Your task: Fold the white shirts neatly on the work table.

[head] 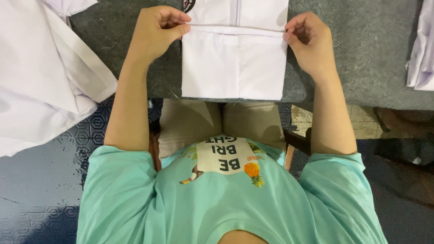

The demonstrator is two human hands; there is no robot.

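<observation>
White garment (234, 68), folded to a neat rectangle, lies flat on grey felt-like table top (361, 49), centred btwn both hands, near edge flush w/ table edge just above the person's lap. Bottom portion is turned up, forming a crisp horizontal fold line across the width; a vertical seam or placket runs up the middle above that line. Fabric plain, smooth, faint creases only. Left hand (156, 31) pinches the left end of the fold line, thumb + forefinger closed on the cloth, other fingers curled in. Right hand (309, 40) does same at the right end, fingers curled tight, pinch on the fabric edge. Both forearms reach out from mint-green t-shirt (226, 203) sleeves. Upper part of garment cut off by top of frame, so can't tell its type or full length; small dark patch at top edge near left hand, too cropped to ID. Pile of white cloth (40, 77) at left, overhanging table, partly out of frame. More white fabric (422, 49) at right edge, mostly cut off. Beige trousers (217, 122) show below table edge.
</observation>
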